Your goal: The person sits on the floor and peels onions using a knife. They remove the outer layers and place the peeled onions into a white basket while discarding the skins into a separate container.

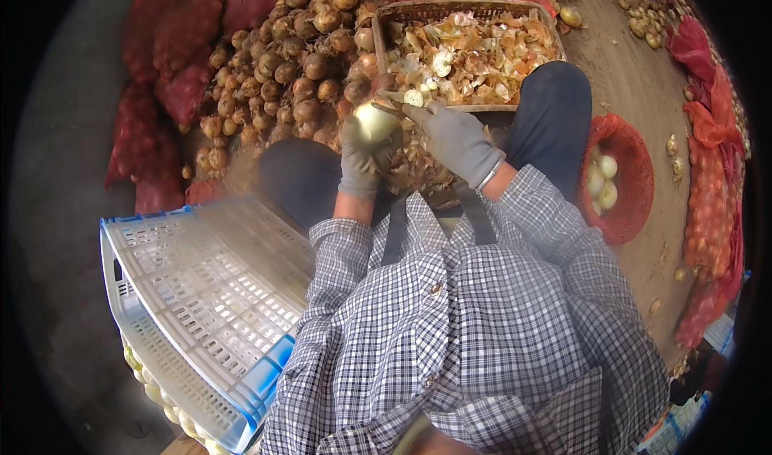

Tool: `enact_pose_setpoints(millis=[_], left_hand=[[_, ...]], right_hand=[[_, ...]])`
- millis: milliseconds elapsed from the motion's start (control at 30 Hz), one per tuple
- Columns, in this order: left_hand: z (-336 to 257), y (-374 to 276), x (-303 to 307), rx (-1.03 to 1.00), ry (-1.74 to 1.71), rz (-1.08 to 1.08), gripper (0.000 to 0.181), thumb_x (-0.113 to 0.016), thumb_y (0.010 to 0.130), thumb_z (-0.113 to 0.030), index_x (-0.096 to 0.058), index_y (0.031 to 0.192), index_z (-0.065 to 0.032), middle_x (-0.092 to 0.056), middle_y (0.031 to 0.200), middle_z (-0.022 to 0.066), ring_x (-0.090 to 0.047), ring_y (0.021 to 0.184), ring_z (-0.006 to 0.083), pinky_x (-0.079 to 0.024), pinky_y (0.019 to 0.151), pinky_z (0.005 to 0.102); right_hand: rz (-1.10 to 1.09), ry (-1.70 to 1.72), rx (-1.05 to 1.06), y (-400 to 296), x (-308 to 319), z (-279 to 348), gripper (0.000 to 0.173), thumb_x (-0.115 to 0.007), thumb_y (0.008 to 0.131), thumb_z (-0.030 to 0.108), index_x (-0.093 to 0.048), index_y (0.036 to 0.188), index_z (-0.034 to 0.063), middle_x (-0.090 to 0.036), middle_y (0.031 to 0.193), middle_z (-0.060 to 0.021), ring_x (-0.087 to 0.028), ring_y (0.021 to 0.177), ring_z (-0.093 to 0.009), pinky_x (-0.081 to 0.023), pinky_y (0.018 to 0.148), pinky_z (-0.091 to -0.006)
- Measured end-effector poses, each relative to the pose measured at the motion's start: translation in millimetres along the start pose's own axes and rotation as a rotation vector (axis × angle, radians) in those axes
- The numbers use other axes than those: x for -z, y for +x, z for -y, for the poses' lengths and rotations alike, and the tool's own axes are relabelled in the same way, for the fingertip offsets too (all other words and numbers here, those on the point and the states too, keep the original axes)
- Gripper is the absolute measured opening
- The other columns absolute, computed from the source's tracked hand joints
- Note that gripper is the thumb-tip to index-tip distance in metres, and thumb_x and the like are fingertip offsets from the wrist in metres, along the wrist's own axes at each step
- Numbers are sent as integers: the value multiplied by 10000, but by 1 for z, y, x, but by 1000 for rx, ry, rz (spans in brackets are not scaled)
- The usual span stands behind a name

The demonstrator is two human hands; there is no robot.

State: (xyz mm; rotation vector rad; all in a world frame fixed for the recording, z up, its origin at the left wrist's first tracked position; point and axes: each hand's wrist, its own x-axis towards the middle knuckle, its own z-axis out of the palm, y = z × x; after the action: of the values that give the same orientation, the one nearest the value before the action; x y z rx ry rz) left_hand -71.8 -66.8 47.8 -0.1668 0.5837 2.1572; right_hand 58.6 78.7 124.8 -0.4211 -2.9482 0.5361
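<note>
My left hand, in a grey glove, grips a peeled pale onion in front of my knees. In the gloved right hand is what looks like a small knife, its dark blade against the onion's upper right side; the fist hides the handle. A round cut onion slice shows just beyond the blade. Past my hands stands a rectangular basket filled with dry onion skins and cut ends. Unpeeled brown onions lie heaped to its left.
Red mesh sacks border the heap. At my right, a red mesh-lined container holds several peeled onions. White plastic crates with blue edges stand at my left, above more peeled onions. Filled sacks line the far right.
</note>
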Motion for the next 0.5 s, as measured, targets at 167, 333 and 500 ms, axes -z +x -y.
enact_pose_setpoints(millis=[167, 333, 500], left_hand=[[-1, -10, -12, 15, 47, 87, 692, -816, 780, -451, -539, 1272, -51, -630, 1198, 140, -618, 1109, 359, -568, 883, 503], [3, -11, -8, 5, 144, 25, 711, -813, 785, -451, -520, 1296, -53, -622, 1214, 144, -618, 1113, 354, -562, 907, 508], [2, -9, -6, 30, 144, 57, 672, -807, 804, -414, -520, 1295, -56, -621, 1215, 143, -619, 1100, 351, -557, 913, 515]], right_hand=[[60, 225, -282, 14, -37, -38, 356, -632, 917, 231, -612, 1229, 61, -665, 935, -182, -680, 790, -326, -535, 689, -410], [-85, 586, -261, 11, -1, -22, 357, -604, 953, 303, -646, 1158, 15, -660, 889, -198, -654, 820, -373, -512, 754, -452], [-43, 193, -29, 12, -3, -10, 341, -597, 940, 323, -644, 1101, 26, -662, 997, -165, -667, 857, -364, -542, 728, -432]])
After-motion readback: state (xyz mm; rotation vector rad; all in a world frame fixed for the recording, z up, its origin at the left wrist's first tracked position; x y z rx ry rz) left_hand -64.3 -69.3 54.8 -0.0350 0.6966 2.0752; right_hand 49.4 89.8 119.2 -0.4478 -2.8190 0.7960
